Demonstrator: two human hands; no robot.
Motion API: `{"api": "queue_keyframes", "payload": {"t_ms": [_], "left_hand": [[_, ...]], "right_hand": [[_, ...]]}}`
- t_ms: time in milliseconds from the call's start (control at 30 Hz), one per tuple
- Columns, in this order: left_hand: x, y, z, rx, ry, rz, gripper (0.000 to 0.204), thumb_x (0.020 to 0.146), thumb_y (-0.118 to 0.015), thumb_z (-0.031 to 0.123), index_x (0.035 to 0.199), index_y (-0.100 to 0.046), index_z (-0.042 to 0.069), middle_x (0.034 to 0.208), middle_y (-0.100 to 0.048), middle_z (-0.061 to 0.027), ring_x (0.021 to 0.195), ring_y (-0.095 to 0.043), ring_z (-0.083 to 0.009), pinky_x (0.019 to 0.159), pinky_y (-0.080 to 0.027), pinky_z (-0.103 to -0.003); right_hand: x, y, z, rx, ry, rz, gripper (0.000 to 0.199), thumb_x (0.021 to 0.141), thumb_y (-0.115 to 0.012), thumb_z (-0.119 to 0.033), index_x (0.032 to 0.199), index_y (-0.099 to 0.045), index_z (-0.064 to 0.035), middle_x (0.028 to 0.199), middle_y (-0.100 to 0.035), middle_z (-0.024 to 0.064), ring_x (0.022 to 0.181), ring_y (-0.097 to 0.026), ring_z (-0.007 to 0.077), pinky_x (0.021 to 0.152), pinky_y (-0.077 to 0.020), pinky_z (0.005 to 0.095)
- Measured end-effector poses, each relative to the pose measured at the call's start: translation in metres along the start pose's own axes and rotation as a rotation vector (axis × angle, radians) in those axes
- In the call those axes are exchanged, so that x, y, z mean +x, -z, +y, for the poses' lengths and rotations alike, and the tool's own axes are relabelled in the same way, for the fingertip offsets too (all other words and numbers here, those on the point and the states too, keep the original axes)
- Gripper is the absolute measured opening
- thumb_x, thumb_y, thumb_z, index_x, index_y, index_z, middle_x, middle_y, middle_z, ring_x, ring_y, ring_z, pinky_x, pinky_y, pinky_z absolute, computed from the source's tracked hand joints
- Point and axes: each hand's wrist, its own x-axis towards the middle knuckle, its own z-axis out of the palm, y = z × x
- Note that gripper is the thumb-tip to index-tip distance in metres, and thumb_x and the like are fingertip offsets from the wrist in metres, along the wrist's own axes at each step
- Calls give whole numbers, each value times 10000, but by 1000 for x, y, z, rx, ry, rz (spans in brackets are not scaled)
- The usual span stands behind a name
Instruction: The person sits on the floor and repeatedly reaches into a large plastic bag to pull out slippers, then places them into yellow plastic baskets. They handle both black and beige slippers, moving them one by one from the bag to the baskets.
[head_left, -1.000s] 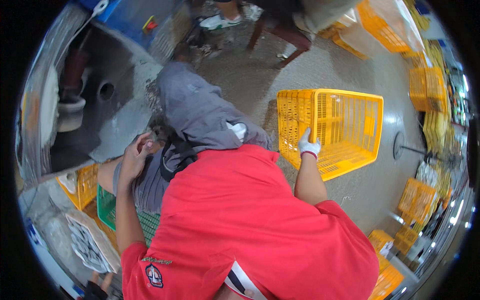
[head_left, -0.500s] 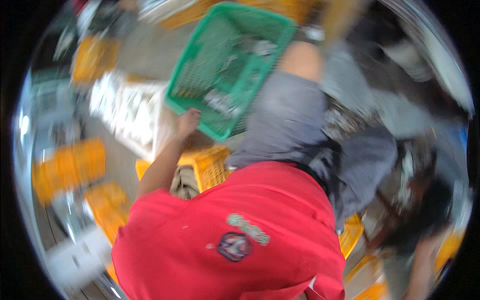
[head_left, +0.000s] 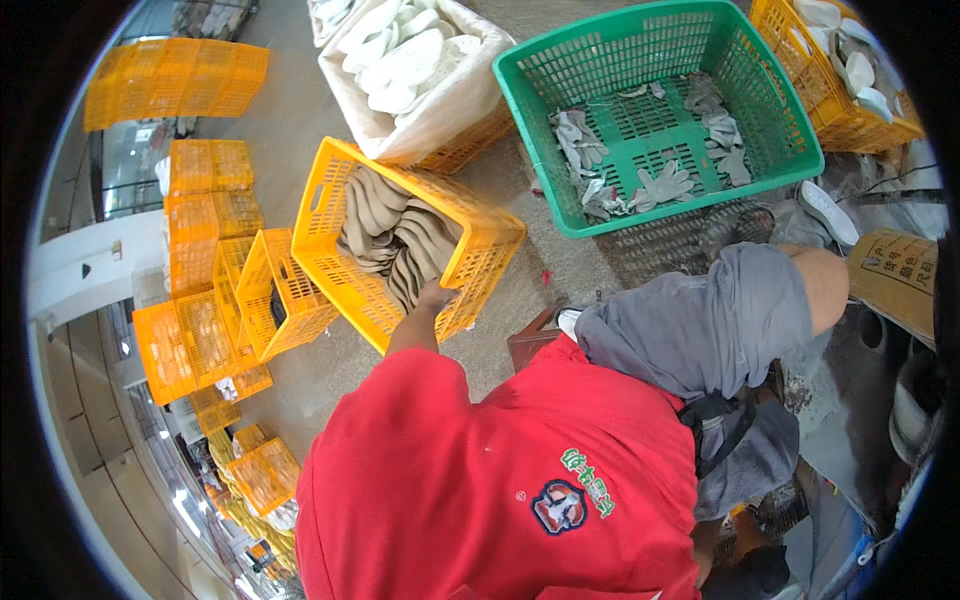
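My left hand (head_left: pixel 435 297) is at the near right rim of a yellow plastic crate (head_left: pixel 478 268), with its fingers curled against the edge. Inside that crate lie stacked grey-brown shoe soles (head_left: pixel 405 235), right beside the hand. The crate's opening leans toward me. Farther right is a large green basket (head_left: pixel 655 222) with several pale work gloves (head_left: pixel 662 187) and some scraps along its inner sides. My right hand is out of view.
A white-lined crate of white shoe soles (head_left: pixel 415 65) stands beyond the yellow one. Several yellow crates (head_left: pixel 210 190) are stacked at left. Another yellow crate (head_left: pixel 868 130) with pale soles is at far right. A cardboard box (head_left: pixel 895 275) stands near my knee (head_left: pixel 822 285).
My view has turned left and sharpened. My left hand has gone from near the green basket's corner to the yellow crate's rim. The green basket now appears farther right.
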Motion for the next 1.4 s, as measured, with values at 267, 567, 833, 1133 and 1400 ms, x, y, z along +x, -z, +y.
{"api": "queue_keyframes", "payload": {"t_ms": [267, 567, 833, 1133, 1400], "left_hand": [[-131, 157, 68, 138, -95, 147, 360, 808, -749, 257, 1070, -754, 10, 948, -759, -233, 888, -761, -350, 801, -591, -443], [-248, 231, 121, -278, -180, 258, 312, 823, -707, -60, 1130, -664, -30, 723, -661, -69, 494, -578, -140, 442, -451, -306], [-401, 144, 166, -17, -235, 108, 279, 915, -667, 123, 1142, -636, -38, 796, -689, -211, 716, -690, -342, 663, -553, -436], [-455, 97, 219, 343, -556, -184, 620, 932, -698, 308, 1416, -446, 14, 910, -694, -334, 910, -682, -522, 793, -543, -569], [-427, 148, 255, 754, -1024, 243, 470, 935, -691, 382, 1328, -659, 126, 829, -717, -170, 767, -718, -370, 706, -561, -505]], "right_hand": [[32, 122, -95, -2, 262, 170, 493, 1061, -527, -323, 1393, -608, 33, 1362, -667, 205, 1220, -651, 319, 1063, -471, 400], [-4, 108, -411, 137, 983, -346, 392, 977, -637, -128, 1331, -652, 40, 1261, -718, 153, 1105, -700, 258, 996, -517, 332], [-202, 11, -583, 276, 2398, -455, 983, 579, -914, -231, 1486, -542, -162, 1486, -548, 175, 1422, -471, 390, 1215, -298, 606], [-216, 17, -514, -220, 2213, -210, 130, 806, -720, -304, 727, -746, -204, 733, -663, 22, 854, -645, 245, 757, -443, 416], [-172, 42, -458, -71, 1809, -248, 281, 657, -869, -425, 720, -727, -191, 706, -641, 56, 695, -638, 300, 667, -432, 461]]}}
